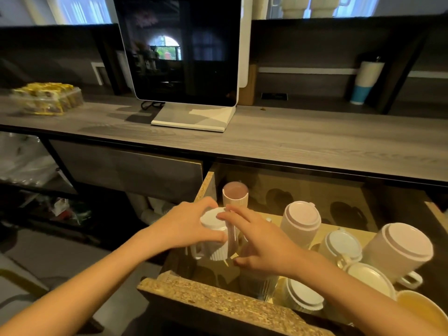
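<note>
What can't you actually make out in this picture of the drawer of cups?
Head view, the only one:
- White ribbed upside-down mug: the left hand grips it and covers part of its side.
- Whatever lies under the right hand: hidden by the palm.
- Yellow-wrapped packets in a clear tray: blurred, print unreadable.
- Yellow round bowl: cut off by the right edge.

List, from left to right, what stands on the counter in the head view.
Snack tray → monitor → tumbler.
</note>
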